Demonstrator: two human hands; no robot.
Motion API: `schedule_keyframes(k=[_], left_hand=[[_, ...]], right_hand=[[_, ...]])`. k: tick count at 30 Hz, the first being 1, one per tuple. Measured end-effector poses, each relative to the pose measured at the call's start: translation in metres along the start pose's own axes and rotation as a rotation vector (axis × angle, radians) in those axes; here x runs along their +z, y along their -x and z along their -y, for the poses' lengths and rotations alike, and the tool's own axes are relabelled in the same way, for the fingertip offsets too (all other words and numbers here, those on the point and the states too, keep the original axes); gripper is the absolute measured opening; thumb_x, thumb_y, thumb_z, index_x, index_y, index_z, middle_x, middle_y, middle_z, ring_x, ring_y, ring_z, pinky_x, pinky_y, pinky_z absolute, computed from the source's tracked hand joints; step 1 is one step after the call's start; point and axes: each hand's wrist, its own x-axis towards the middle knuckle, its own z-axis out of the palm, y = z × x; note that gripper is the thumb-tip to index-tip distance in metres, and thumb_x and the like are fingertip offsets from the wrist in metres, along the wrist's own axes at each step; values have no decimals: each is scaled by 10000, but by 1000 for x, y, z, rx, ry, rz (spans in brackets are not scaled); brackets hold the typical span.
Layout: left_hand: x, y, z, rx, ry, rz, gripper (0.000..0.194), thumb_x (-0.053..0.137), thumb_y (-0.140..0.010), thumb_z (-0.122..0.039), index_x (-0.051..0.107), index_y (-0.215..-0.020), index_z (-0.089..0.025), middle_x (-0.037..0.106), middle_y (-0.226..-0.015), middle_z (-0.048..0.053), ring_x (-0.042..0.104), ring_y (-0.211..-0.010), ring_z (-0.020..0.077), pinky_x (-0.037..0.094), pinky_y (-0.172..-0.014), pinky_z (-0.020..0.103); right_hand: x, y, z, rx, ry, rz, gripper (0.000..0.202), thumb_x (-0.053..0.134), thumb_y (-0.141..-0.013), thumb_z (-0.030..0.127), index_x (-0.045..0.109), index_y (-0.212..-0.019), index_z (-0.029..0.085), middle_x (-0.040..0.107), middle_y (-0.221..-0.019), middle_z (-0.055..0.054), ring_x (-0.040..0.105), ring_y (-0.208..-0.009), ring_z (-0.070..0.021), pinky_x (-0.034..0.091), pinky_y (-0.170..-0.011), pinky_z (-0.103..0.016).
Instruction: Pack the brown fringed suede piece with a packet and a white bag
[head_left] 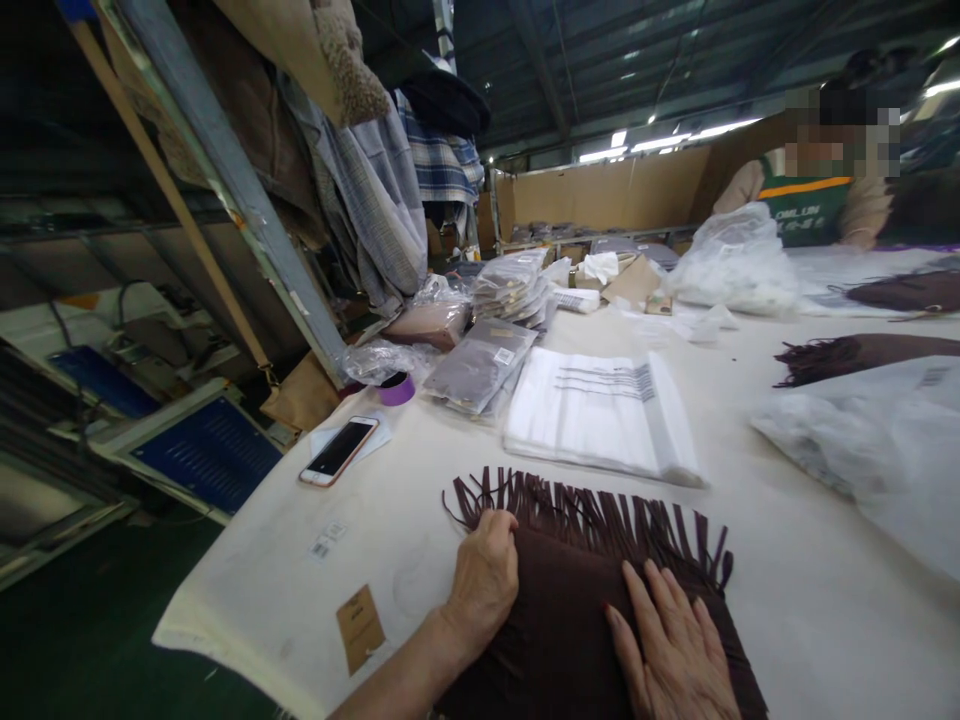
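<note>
A dark brown fringed scarf (562,620) lies folded on the table in front of me, its fringe pointing away toward the far side. My left hand (486,570) is closed on the scarf's left edge, just below the fringe. Flat on the brown fabric, at the right, rests my right hand (671,640) with its fingers spread. Just beyond the fringe lies a stack of white plastic bags (592,410) with printed lines. A brown card tag (360,628) is on the table to the left of my left hand.
A phone (339,452) and a purple tape roll (396,388) lie at the left. Behind are bagged grey items (480,365). More plastic bags (870,440) lie at right. A metal rack post (240,190) with hanging garments stands left. A co-worker (810,205) is across the table.
</note>
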Motion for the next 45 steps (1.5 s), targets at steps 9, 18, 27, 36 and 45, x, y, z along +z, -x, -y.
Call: schedule_keyframes(k=[9,18,27,36,45], left_hand=[[-10,16,-48,566,-50,49,95,416,-819,-158,511,-815,-169,543,-754,37,496,-650,181,454,-567,314],[-27,21,23,-88,37,26,378,353,-913,-228,444,-1253,-88,508,-1295,185,470,-1217,254,462,-972,469],[-59,28,40,-427,535,158,401,432,-875,-431,528,-1198,-214,560,-1262,98,491,-1197,266,374,-1031,495],[-61,-27,74,-1260,1232,762,491,803,-556,-415,642,-871,-74,688,-955,180,657,-896,274,523,-801,328],[-25,-64,62,-1255,1614,1118,423,744,-636,-397,666,-921,-94,711,-898,101,630,-964,266,452,-908,325]], right_hand=[[1,5,-23,-177,36,35,426,338,-879,377,573,-1192,210,588,-1221,-105,508,-1153,-311,386,-924,-497],[6,7,-19,-243,172,82,423,343,-881,339,582,-1200,197,552,-1276,-115,475,-1195,-349,399,-924,-528],[-64,-12,-66,484,-484,170,540,408,-842,505,495,-1277,197,507,-1330,-101,500,-1194,-250,456,-956,-407],[-82,-52,-101,1226,-1306,742,420,628,-713,536,645,-840,136,711,-845,-120,684,-756,-212,527,-693,-291],[-48,-88,-104,1182,-2176,1182,335,462,-891,349,675,-971,102,704,-965,-103,621,-1003,-185,319,-1041,-345]])
